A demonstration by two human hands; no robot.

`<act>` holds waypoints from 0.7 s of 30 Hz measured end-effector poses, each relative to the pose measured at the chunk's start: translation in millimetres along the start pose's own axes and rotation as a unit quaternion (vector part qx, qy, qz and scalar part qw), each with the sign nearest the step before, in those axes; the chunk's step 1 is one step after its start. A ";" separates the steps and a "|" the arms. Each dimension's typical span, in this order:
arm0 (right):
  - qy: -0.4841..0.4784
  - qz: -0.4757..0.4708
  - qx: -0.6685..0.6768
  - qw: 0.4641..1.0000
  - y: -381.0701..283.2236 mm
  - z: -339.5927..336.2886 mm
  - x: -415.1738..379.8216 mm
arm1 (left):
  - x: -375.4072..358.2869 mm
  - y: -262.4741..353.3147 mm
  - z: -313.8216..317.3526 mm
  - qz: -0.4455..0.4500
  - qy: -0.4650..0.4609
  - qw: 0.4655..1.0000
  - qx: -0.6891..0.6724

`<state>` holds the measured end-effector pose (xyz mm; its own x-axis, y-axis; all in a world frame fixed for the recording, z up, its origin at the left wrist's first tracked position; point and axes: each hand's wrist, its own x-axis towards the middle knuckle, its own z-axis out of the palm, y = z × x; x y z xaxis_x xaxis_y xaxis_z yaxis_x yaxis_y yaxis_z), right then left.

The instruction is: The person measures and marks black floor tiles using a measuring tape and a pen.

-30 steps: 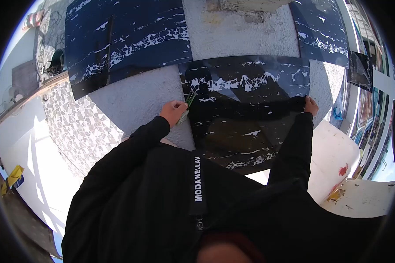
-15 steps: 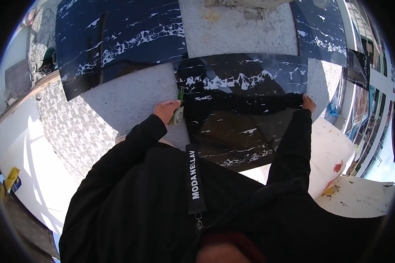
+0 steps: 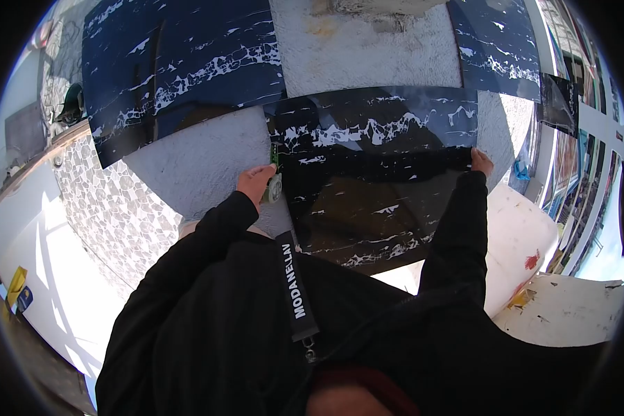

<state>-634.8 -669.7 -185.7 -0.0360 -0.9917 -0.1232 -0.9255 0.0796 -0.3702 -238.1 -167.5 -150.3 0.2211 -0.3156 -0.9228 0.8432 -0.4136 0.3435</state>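
Observation:
A black glossy panel (image 3: 374,180) with white marble-like veins lies in front of me, its near edge close to my body. My left hand (image 3: 255,184) is at the panel's left edge, fingers closed on a small green tool (image 3: 274,182) with a pale round part below and a bright green strip above. That tool lies along the edge; its exact kind does not show. At the opposite edge, my right hand (image 3: 482,162) pinches the panel's side between thumb and fingers. A black lanyard (image 3: 297,291) with white lettering hangs down my front.
Another veined dark panel (image 3: 187,69) lies at the far left, and a further one (image 3: 499,48) at the far right. Rough whitish surface (image 3: 194,163) shows between them. A stone-patterned floor (image 3: 111,197) is at left, a white red-stained object (image 3: 520,249) at right.
The view has shifted slightly, so the panels sit a little further left. My left hand and the green tool have turned a little at the panel's edge; my right hand keeps its grip.

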 end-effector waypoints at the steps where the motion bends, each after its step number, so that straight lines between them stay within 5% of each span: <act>1: 0.004 -0.002 0.002 1.000 -4.1 -1.9 2.3 | 0.5 2.0 3.5 0.004 -0.003 1.000 0.000; 21: 0.044 0.012 0.013 0.999 -11.5 -17.9 -38.8 | -11.8 7.1 11.4 -0.004 0.003 1.000 0.010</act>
<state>-629.5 -633.9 -160.2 -0.0912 -0.9945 -0.0514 -0.9136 0.1041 -0.3930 -240.3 -176.5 -134.9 0.2166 -0.3079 -0.9264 0.8346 -0.4340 0.3394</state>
